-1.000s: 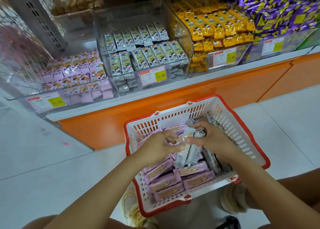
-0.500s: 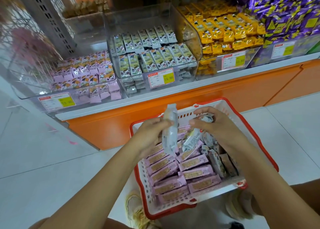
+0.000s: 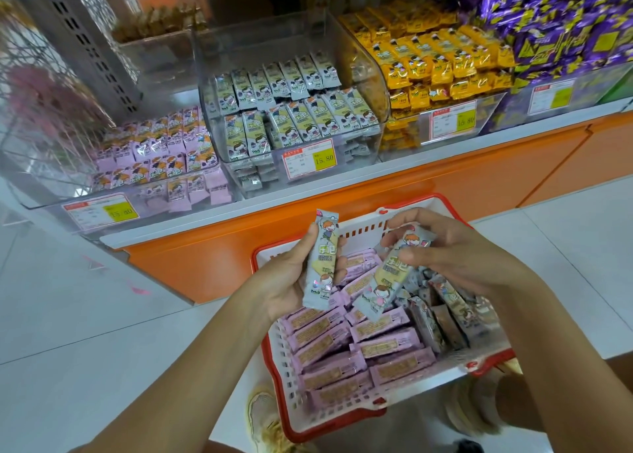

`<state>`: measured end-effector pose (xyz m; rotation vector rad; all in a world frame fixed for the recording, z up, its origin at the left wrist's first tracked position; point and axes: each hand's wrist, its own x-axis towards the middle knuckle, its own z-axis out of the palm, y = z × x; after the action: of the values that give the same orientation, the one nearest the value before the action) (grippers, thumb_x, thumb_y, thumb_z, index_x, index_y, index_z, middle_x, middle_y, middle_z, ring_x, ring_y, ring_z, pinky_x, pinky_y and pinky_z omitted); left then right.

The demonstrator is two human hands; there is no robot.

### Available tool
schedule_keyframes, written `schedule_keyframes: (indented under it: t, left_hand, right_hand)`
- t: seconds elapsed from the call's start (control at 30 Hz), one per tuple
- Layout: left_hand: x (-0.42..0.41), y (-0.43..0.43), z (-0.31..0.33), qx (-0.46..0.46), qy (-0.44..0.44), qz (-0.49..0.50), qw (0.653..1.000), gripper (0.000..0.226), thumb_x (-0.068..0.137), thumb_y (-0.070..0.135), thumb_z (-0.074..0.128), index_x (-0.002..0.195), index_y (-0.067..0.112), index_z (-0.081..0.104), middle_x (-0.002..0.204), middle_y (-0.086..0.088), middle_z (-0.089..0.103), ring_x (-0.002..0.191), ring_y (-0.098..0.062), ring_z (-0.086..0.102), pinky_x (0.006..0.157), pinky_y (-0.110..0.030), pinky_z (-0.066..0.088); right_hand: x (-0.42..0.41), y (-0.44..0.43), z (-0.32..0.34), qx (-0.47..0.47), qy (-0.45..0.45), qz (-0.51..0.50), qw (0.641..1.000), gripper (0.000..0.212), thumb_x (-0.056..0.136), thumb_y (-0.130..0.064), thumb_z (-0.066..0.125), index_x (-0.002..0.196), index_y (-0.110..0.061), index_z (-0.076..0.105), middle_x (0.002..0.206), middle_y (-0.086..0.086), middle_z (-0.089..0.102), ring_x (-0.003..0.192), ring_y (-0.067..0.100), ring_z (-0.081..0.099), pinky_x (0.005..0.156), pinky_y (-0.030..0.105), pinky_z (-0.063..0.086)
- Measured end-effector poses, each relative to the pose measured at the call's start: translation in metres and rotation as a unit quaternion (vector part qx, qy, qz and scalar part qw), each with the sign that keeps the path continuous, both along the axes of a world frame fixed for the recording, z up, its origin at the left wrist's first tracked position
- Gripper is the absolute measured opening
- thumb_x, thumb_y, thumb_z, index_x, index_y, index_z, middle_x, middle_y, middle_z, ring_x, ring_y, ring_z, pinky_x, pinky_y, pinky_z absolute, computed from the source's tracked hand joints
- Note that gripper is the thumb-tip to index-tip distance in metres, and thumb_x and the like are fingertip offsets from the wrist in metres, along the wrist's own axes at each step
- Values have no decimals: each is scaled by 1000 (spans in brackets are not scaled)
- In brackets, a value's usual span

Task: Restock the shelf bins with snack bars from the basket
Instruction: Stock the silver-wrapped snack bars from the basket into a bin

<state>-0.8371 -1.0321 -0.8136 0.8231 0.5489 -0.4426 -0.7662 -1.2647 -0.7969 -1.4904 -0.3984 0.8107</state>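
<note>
above the basket (image 3: 284,377), left hand (image 3: 291,281) grips one grey snack bar (image 3: 322,257) upright; right hand (image 3: 455,254) pinches another grey bar (image 3: 390,274), tilted

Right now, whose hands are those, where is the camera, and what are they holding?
There is no machine here. A person wears the camera on their head, so you look down at their own two hands. The left hand holds a grey snack bar upright. The right hand pinches a second grey bar, tilted. Under the hands is a red and white basket full of pink bars. Behind, the clear middle bin holds matching grey bars.
</note>
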Motion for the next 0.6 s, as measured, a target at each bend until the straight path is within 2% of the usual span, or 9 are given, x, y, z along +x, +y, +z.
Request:
schedule_keyframes:
  t: [0.1, 0.2, 0.27, 0.33, 0.4, 0.5, 0.6]
  left_hand:
    - [-1, -2, 4, 2, 0, -17, 1000, 53, 76, 42, 58, 109, 1, 65, 85, -8, 70, 77, -18, 68, 70, -33, 60]
    - [-2, -7, 11, 7, -6, -51, 999, 42, 80, 31, 59, 110, 3, 64, 97, -12, 71, 79, -20, 70, 71, -33, 59]
    - [-2, -8, 17, 5, -17, -73, 997, 42, 84, 26, 59, 121, 7, 62, 114, -15, 67, 94, -26, 67, 82, -38, 55]
    - [0, -5, 24, -9, -45, -81, 996, 43, 87, 27, 58, 127, 11, 59, 128, -17, 60, 113, -31, 59, 93, -44, 50]
    - [4, -2, 35, -24, -68, -54, 996, 40, 87, 28, 54, 122, 13, 61, 125, -15, 62, 112, -29, 61, 90, -45, 52]
    - [12, 5, 53, -26, -103, 8, 994, 40, 85, 29, 50, 120, 13, 60, 122, -14, 64, 108, -26, 64, 92, -47, 51]
    - [18, 11, 69, -36, -137, 75, 987, 44, 86, 26, 48, 124, 7, 56, 125, -18, 62, 117, -30, 59, 100, -50, 44]
  right_hand:
    - [2, 5, 2, -9, -15, 45, 999, 38, 78, -3, 72, 112, -6, 54, 108, 6, 55, 99, 11, 56, 79, 23, 49]
    - [8, 18, 6, -33, 0, 55, 998, 46, 77, -1, 74, 117, -13, 54, 108, 3, 55, 85, 10, 57, 74, 20, 49]
    - [12, 31, 13, -39, 17, 27, 999, 51, 79, 3, 70, 123, -10, 50, 116, 8, 55, 77, 7, 62, 73, 18, 51]
    - [17, 45, 19, -42, 8, -18, 999, 53, 76, -4, 73, 124, -13, 52, 117, 10, 59, 88, 11, 67, 81, 24, 54]
    - [20, 60, 27, -82, -57, -64, 993, 57, 72, -21, 78, 124, -25, 56, 110, -1, 63, 98, 7, 64, 88, 25, 51]
    - [19, 84, 39, -92, -167, -132, 973, 50, 78, -31, 77, 122, -36, 55, 104, -21, 58, 97, -6, 58, 83, 16, 48]
    - [12, 104, 54, -95, -315, -192, 925, 24, 85, -31, 72, 105, -31, 60, 102, -18, 62, 96, 1, 61, 84, 25, 53]
